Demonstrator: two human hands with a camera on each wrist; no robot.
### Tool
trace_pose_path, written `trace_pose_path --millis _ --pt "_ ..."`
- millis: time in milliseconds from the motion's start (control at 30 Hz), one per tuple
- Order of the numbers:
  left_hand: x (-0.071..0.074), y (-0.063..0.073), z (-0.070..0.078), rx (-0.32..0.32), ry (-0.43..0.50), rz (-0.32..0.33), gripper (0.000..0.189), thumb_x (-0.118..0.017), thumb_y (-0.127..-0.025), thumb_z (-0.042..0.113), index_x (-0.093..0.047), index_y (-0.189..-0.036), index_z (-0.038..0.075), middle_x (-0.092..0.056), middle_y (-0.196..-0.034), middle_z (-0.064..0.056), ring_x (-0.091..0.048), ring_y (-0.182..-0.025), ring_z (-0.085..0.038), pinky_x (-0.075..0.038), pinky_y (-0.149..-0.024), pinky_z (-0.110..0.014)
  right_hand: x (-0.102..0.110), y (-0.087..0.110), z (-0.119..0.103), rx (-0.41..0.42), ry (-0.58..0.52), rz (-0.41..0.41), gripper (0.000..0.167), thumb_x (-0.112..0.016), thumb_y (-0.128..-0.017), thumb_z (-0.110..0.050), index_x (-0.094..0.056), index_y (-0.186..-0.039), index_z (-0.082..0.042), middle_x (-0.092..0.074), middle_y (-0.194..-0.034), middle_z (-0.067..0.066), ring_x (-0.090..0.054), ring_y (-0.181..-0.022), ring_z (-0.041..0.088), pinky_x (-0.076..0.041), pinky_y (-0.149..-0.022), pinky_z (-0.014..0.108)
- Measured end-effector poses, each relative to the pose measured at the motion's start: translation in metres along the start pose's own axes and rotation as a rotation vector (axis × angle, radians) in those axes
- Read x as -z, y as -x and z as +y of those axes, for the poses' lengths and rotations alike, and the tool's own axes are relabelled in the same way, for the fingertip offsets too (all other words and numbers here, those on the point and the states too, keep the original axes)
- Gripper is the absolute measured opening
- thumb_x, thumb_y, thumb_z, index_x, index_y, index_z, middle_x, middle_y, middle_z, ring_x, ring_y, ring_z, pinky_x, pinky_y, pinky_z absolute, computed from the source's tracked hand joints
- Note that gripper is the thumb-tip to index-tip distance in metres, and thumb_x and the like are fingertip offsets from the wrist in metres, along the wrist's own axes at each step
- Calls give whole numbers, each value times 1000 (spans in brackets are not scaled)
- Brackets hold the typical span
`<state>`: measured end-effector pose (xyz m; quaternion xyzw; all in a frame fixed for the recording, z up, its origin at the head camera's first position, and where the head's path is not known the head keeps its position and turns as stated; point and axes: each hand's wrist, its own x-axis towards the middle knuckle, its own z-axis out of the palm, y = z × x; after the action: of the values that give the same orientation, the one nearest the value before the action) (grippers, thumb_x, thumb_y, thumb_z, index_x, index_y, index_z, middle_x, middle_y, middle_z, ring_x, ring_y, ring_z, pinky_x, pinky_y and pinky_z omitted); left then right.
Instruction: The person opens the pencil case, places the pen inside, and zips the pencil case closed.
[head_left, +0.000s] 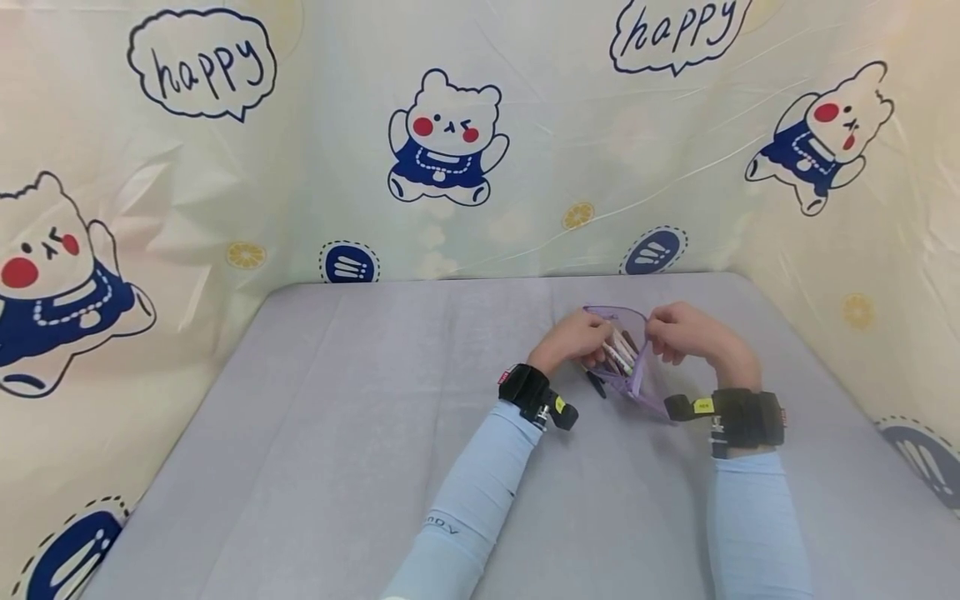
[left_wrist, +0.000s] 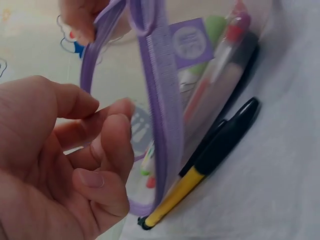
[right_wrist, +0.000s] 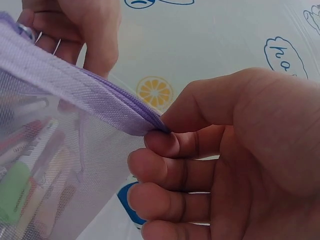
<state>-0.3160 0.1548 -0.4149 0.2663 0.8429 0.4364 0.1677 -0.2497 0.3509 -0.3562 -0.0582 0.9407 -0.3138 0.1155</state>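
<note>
A see-through purple mesh pencil case (head_left: 656, 387) stands with its zipped mouth spread open between both hands. Several pens (head_left: 621, 350) and markers show inside. My right hand (right_wrist: 200, 165) pinches the corner of its purple zipper edge (right_wrist: 100, 100) between thumb and index finger, the other fingers curled below. At the mouth's left side, my left hand (left_wrist: 75, 155) has thumb and index finger together on the rim, its other fingers curled across the opening. A black and yellow pen (left_wrist: 200, 165) lies on the table just outside the case, under the left hand's side.
The case is at the back right of a grey cloth-covered table (head_left: 360, 417). A printed curtain (head_left: 540, 133) with bears and lettering hangs behind and at both sides. Each wrist wears a black camera strap (head_left: 750, 417).
</note>
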Motion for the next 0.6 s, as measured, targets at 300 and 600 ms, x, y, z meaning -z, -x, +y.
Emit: trace_pose_path --millis 300,600 --pt "24 0 -18 101 -104 67 39 -47 -100 33 -54 -67 14 -54 -57 2 -50 -53 -14 -38 -51 -27 1 0 7 -28 -11 37 26 -42 -97 -15 -60 -97 4 -63 -80 11 -59 -69 21 -53 -62 32" --pt "41 4 -32 295 -306 30 43 -48 -96 24 -56 -57 11 -53 -52 -1 -47 -47 -14 -32 -46 -27 7 1 10 -20 -13 68 28 -42 -98 -17 -59 -97 5 -62 -79 12 -57 -68 20 -51 -61 32"
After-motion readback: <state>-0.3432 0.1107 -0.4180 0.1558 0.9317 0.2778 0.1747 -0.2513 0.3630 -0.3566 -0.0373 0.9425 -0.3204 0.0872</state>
